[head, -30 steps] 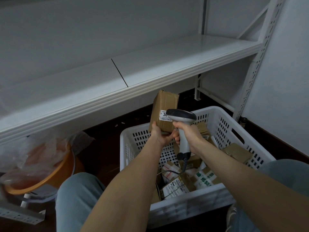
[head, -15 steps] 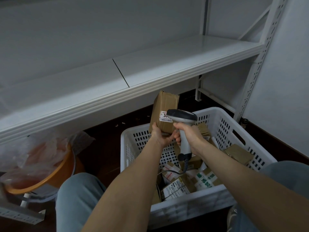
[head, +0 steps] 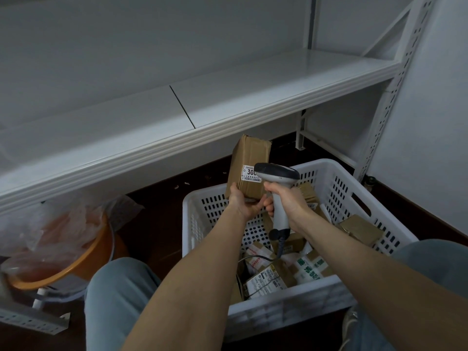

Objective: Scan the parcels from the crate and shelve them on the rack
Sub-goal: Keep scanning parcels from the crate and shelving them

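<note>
White rack (head: pixel 278 92) behind; L hand (head: pixel 243 203) grips brown taped parcel (head: pixel 250 153) w/ white label (head: pixel 249 177); R hand (head: pixel 287 198) clamps scanner (head: pixel 277 173).

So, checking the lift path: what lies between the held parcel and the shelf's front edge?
Nothing: the head view shows a bare gap between the cardboard parcel and the rack shelf.

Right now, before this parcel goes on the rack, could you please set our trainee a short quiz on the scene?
1. True or false: the left hand holds a brown parcel by its lower end.
2. The right hand grips: A) a scanner; B) a tape roll; C) a knife?
3. Which digits show on the parcel's label?
Key: 1 true; 2 A; 3 "300", with the rest hidden behind the scanner.
</note>
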Demonstrator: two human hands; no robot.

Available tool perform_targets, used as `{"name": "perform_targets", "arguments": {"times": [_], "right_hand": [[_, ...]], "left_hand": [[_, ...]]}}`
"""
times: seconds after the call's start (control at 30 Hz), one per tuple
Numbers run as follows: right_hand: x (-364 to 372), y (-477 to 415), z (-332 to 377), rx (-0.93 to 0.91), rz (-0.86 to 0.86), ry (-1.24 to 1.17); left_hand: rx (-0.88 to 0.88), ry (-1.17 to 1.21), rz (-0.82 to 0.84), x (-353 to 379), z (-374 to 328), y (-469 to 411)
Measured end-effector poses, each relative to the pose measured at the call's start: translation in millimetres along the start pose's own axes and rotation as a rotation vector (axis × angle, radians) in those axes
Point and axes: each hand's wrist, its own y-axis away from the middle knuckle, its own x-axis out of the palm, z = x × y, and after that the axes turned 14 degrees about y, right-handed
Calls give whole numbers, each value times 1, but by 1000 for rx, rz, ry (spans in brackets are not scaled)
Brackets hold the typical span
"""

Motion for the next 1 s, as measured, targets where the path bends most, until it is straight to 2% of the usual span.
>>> {"name": "perform_targets", "arguments": {"times": [0.13, 0.3, 0.5, 0.63, 0.83, 1.0], "right_hand": [[0, 2, 2, -1, 2, -14], [1, 4, 5, -22, 23, 1], [-1, 8, 6, -41, 36, 41], [-1, 8, 6, -37, 24, 69], [-1, 6, 8, -28, 16, 48], [-2, 3, 8, 11, -14, -3]], "left_hand": [[43, -59, -18, 2, 2, 0], [4, -124, 45, 4, 4, 13], [150, -169, 11, 11, 6, 27], [71, -212, -51, 5, 5, 22], [129, -197, -21, 13, 6, 37], [93, -164, -73, 5, 1, 11]]}}
